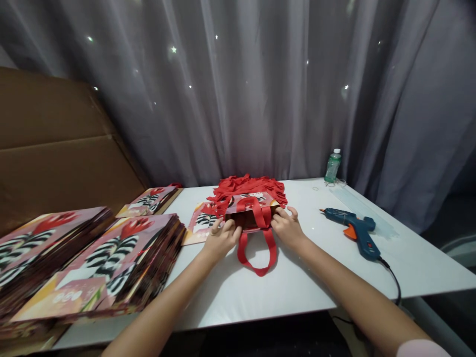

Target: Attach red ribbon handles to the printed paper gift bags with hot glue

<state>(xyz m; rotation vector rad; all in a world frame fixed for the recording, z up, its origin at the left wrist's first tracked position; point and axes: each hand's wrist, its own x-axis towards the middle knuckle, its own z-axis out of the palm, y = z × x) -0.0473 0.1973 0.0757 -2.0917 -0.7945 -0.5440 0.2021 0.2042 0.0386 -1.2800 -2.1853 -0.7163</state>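
Note:
A printed paper gift bag (pixel 256 198) is held at the middle of the table, its mouth open towards me. My left hand (pixel 224 235) grips the left edge of the mouth, fingers curled over it. At the right edge, my right hand (pixel 288 225) grips the bag the same way. One red ribbon handle (pixel 260 270) hangs down over the near side onto the table; another red strap crosses the opening. Behind the bag lies a heap of red ribbon strips (pixel 245 184). A flat printed bag (pixel 199 225) lies partly under it, left of the held one.
Stacks of flat printed bags (pixel 111 258) fill the left side, by a large brown cardboard sheet (pixel 55 134). On the right lie a blue glue gun (pixel 353 228) with a cord and a clear strip (pixel 349 203). A green bottle (pixel 332 166) stands at the back right.

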